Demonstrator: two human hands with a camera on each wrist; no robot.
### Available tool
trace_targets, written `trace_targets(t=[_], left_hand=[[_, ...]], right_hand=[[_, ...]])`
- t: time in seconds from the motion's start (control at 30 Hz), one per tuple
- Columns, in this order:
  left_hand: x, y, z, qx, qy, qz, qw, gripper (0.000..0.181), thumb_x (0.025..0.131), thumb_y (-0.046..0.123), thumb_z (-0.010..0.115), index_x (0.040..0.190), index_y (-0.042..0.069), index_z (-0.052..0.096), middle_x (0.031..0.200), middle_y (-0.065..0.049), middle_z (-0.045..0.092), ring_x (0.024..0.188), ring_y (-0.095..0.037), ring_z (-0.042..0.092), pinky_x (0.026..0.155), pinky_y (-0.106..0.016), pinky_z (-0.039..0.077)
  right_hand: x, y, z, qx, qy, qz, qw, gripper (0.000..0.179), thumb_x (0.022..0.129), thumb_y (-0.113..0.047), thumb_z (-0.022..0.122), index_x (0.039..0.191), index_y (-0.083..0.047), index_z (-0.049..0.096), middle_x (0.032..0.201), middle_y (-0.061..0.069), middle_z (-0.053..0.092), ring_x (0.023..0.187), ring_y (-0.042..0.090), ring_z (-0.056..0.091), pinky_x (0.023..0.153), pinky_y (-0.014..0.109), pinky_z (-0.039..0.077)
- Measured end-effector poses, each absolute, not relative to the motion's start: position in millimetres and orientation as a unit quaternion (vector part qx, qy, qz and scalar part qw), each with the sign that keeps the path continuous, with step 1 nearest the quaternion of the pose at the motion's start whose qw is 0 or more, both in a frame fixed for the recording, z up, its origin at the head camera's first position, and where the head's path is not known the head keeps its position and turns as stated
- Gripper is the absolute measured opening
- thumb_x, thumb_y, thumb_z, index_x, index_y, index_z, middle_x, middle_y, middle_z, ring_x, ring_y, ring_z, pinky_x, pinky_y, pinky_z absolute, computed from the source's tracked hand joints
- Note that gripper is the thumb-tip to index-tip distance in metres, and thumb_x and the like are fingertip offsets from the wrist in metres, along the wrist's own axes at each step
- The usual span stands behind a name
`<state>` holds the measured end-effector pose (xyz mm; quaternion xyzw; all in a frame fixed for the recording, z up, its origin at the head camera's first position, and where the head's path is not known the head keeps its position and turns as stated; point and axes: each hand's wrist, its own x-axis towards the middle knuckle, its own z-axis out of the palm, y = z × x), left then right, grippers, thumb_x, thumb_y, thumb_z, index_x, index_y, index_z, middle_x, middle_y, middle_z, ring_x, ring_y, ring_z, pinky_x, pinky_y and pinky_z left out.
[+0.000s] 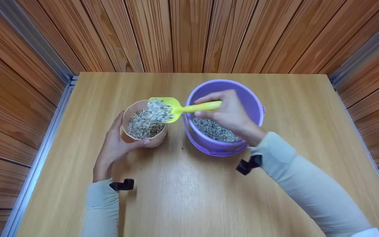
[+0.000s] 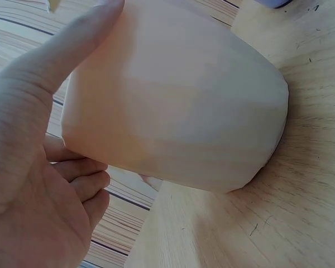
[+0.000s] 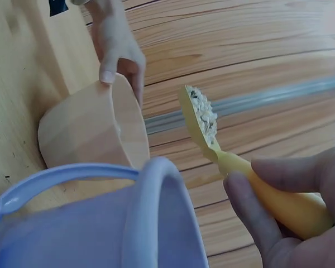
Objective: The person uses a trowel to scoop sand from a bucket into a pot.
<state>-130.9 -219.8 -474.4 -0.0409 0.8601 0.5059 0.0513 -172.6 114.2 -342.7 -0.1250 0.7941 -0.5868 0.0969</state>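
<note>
My left hand grips a peach-coloured faceted pot, thumb at its near rim and fingers round its left side. Pale and dark gravel lies inside the pot. In the left wrist view the pot stands on the wood. My right hand holds the handle of a yellow scoop, whose blade carries a heap of gravel over the pot's right rim. Thumb and fingers close round that scoop in the right wrist view. Under my right wrist stands a purple bucket with more gravel.
The bucket's purple handle hangs down along its near side. Both stand on a light wooden table, with small dark specks between them. Wood-plank walls close off the back and sides.
</note>
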Motion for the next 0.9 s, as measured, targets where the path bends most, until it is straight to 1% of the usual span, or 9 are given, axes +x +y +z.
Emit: trace_targets(t=[0.13,0.2,0.33,0.53,0.67,0.77,0.9], left_hand=[[-131,-220,-476,-0.035,0.865,0.498,0.04,0.134,0.063,0.062,0.09,0.165,0.026,0.012,0.169,-0.003,0.013,0.155,-0.031,0.008,0.122,-0.061,0.012],[-131,-220,-476,-0.034,0.865,0.499,0.041,0.136,0.062,0.063,0.09,0.165,0.024,0.01,0.17,-0.005,0.012,0.155,-0.032,0.007,0.122,-0.061,0.012],[-131,-220,-476,-0.036,0.865,0.498,0.046,0.138,0.062,0.063,0.09,0.165,0.022,0.009,0.17,-0.005,0.009,0.155,-0.032,0.005,0.122,-0.061,0.011],[-131,-219,-474,-0.044,0.866,0.495,0.056,0.139,0.061,0.064,0.09,0.165,0.022,0.007,0.17,-0.006,0.008,0.155,-0.032,0.005,0.121,-0.061,0.012],[-130,-219,-473,-0.04,0.866,0.495,0.055,0.138,0.062,0.064,0.089,0.165,0.022,0.008,0.17,-0.006,0.008,0.155,-0.032,0.005,0.121,-0.061,0.012],[-131,-220,-473,-0.039,0.864,0.498,0.056,0.137,0.062,0.064,0.089,0.165,0.022,0.008,0.17,-0.005,0.009,0.155,-0.031,0.005,0.122,-0.061,0.011],[-131,-220,-474,-0.033,0.864,0.5,0.052,0.138,0.063,0.062,0.09,0.165,0.02,0.008,0.17,-0.006,0.009,0.155,-0.031,0.005,0.122,-0.06,0.011]], right_hand=[[-179,94,-345,-0.139,0.832,-0.531,0.077,0.03,0.078,-0.001,0.086,0.107,-0.001,0.078,0.092,0.008,0.076,0.073,0.019,0.065,0.059,0.024,0.054],[-181,85,-347,-0.146,0.849,-0.503,0.067,0.029,0.079,-0.002,0.086,0.107,-0.003,0.079,0.093,0.008,0.075,0.074,0.018,0.064,0.059,0.023,0.053],[-179,67,-351,-0.17,0.875,-0.451,0.047,0.027,0.081,-0.003,0.084,0.108,-0.006,0.079,0.099,0.008,0.075,0.082,0.017,0.067,0.071,0.025,0.057],[-170,49,-357,-0.243,0.889,-0.387,0.015,0.028,0.085,0.003,0.078,0.113,-0.003,0.076,0.108,0.013,0.075,0.092,0.022,0.071,0.082,0.026,0.059],[-167,47,-359,-0.3,0.886,-0.352,-0.012,0.028,0.086,0.006,0.075,0.114,0.001,0.075,0.11,0.015,0.074,0.099,0.025,0.072,0.086,0.024,0.058],[-166,50,-361,-0.349,0.874,-0.335,-0.038,0.027,0.087,0.009,0.072,0.113,0.004,0.073,0.109,0.017,0.073,0.099,0.028,0.072,0.086,0.023,0.057],[-167,55,-363,-0.402,0.858,-0.311,-0.078,0.025,0.089,0.013,0.067,0.113,0.007,0.071,0.109,0.018,0.072,0.101,0.03,0.072,0.089,0.023,0.056]])
